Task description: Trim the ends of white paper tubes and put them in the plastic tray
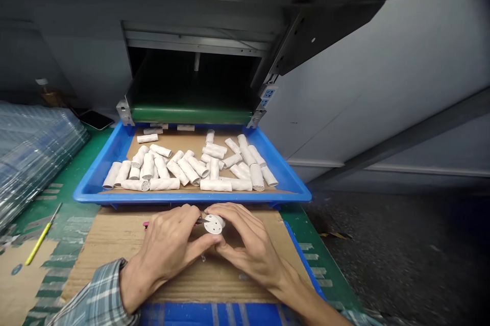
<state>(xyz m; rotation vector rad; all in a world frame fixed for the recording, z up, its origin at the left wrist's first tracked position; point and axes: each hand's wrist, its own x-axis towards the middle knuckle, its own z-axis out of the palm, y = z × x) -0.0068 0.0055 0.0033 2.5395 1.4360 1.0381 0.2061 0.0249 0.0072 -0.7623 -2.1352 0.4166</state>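
Note:
My right hand (245, 231) is closed around a short white cylinder (213, 225). Its round end, dotted with small dark holes, faces me. My left hand (168, 244) grips a pink-handled tool (146, 225) whose dark metal tip lies against the edge of that round end; my fingers cover most of the tool, so its kind is unclear. The left thumb also reaches the cylinder's lower edge. Both hands are above a sheet of brown cardboard (115, 244). Just beyond them, a blue tray (191, 197) holds many similar white cylinders (164, 184), lying loosely in a cardboard-lined bottom.
A green conveyor belt (191, 114) ends over the tray's far side, with one white piece (196, 61) farther back on it. At left lie a yellow screwdriver-like tool (43, 236), clear plastic-wrapped stock (34, 147) and a phone (96, 119). A power socket (268, 93) hangs at right.

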